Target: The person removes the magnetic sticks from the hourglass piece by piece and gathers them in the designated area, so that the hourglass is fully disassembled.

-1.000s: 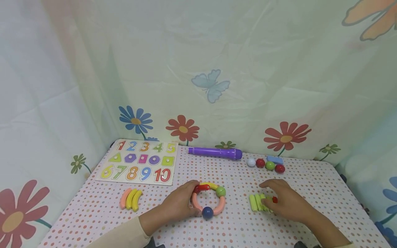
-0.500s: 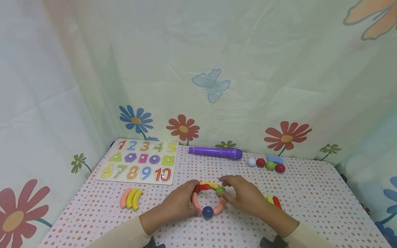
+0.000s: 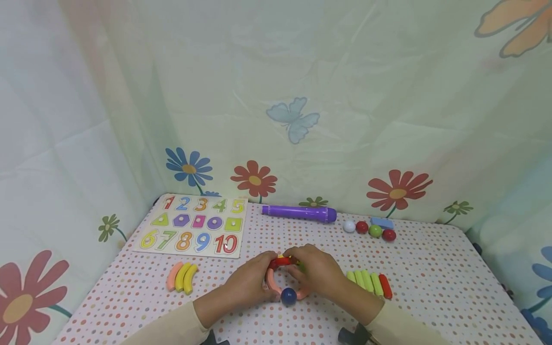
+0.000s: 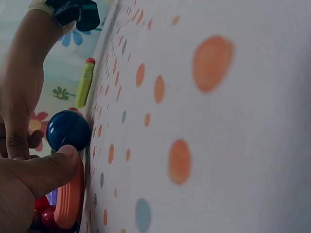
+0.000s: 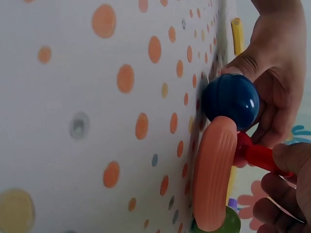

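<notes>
A ring of curved magnetic sticks and balls lies on the table, its blue ball (image 3: 288, 296) nearest me. My left hand (image 3: 250, 280) grips the ring's left side, thumb on a pink curved stick (image 4: 69, 199) beside the blue ball. At the far left of the ring, a short red magnetic stick (image 5: 262, 156) joins a red ball (image 5: 241, 145). My right hand (image 3: 316, 270) pinches that red stick between thumb and fingers. Another pink curved stick (image 5: 214, 174) runs from the blue ball to a green ball (image 5: 231, 222). The right hand covers much of the ring's right side.
Several light green sticks (image 3: 366, 280) and a red stick (image 3: 385, 286) lie to the right. Curved yellow and pink sticks (image 3: 182, 277) lie left. Behind are a number puzzle board (image 3: 189, 225), a purple toy microphone (image 3: 299, 212), balls (image 3: 375, 231) and a blue block (image 3: 382, 222).
My right hand has moved left from the light green sticks, past the ring's green ball, to the short red stick, which it now pinches. The left hand stays on the ring.
</notes>
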Action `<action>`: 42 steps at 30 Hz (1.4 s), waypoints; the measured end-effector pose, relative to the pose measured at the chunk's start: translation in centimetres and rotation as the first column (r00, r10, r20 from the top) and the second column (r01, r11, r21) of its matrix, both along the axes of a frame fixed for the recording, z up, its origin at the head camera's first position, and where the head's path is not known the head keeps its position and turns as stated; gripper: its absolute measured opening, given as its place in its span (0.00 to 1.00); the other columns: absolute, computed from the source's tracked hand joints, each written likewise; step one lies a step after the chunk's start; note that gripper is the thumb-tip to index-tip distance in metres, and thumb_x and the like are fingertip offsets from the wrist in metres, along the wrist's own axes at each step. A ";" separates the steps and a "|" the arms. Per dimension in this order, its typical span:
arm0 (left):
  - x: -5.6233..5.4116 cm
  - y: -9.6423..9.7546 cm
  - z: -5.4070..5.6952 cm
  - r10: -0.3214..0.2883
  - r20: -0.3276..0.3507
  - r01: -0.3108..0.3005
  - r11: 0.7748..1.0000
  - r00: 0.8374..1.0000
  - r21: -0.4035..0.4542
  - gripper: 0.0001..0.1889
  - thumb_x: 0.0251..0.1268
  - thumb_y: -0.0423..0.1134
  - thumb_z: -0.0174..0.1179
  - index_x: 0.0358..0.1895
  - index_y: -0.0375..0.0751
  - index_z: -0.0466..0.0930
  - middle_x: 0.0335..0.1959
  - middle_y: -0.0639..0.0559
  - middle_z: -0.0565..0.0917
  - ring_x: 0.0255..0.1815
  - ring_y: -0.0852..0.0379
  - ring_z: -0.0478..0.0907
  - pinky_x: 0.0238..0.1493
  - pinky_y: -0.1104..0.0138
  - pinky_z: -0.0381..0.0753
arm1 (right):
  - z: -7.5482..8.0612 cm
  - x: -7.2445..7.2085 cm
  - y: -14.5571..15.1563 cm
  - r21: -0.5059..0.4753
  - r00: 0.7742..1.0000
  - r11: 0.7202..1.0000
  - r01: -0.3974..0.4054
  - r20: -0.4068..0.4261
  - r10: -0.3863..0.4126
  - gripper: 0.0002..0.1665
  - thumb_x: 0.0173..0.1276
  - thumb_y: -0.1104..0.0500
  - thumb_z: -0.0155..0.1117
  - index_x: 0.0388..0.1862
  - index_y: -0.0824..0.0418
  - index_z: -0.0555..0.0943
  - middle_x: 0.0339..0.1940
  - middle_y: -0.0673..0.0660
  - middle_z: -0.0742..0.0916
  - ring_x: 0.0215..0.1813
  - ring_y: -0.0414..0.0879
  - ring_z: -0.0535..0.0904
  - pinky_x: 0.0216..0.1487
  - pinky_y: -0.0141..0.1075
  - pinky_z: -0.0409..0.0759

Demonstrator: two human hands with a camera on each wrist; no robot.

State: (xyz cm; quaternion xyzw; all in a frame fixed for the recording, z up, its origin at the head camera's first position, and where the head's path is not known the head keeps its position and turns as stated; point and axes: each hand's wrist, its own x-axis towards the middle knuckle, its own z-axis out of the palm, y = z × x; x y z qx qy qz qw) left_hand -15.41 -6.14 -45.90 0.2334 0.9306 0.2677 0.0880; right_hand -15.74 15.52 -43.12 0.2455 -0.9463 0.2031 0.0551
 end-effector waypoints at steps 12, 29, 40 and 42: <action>0.0 0.0 0.2 0.001 0.003 -0.001 1.000 1.000 -0.003 0.51 0.49 0.56 0.80 0.75 0.43 0.65 0.73 0.50 0.72 0.71 0.50 0.71 0.67 0.54 0.74 | -0.3 0.3 -0.2 0.021 0.999 0.999 0.029 -0.025 -0.029 0.14 0.63 0.52 0.78 0.45 0.50 0.85 0.35 0.42 0.81 0.35 0.34 0.74 0.34 0.30 0.79; -0.1 0.0 0.0 0.010 0.010 -0.010 1.000 1.000 -0.004 0.51 0.48 0.56 0.81 0.75 0.43 0.65 0.69 0.50 0.75 0.69 0.51 0.73 0.66 0.55 0.75 | 0.2 0.8 0.1 -0.032 0.999 0.998 0.046 0.019 -0.045 0.13 0.61 0.57 0.78 0.42 0.52 0.84 0.35 0.44 0.81 0.36 0.38 0.78 0.35 0.31 0.80; 0.0 0.1 0.1 0.021 0.018 -0.021 1.000 1.000 -0.010 0.52 0.48 0.57 0.80 0.76 0.44 0.64 0.72 0.49 0.73 0.72 0.50 0.69 0.69 0.54 0.72 | 1.4 1.5 3.9 -0.032 0.973 0.973 0.227 0.061 -0.225 0.15 0.58 0.59 0.78 0.42 0.51 0.83 0.37 0.47 0.83 0.38 0.42 0.79 0.37 0.37 0.81; 0.0 0.0 0.1 0.019 0.020 -0.019 1.000 1.000 -0.006 0.52 0.49 0.57 0.80 0.76 0.45 0.64 0.72 0.49 0.73 0.73 0.49 0.69 0.69 0.54 0.72 | 1.5 1.6 4.9 -0.024 0.970 0.971 0.240 0.034 -0.239 0.15 0.58 0.60 0.78 0.43 0.52 0.83 0.38 0.48 0.84 0.37 0.43 0.78 0.35 0.36 0.80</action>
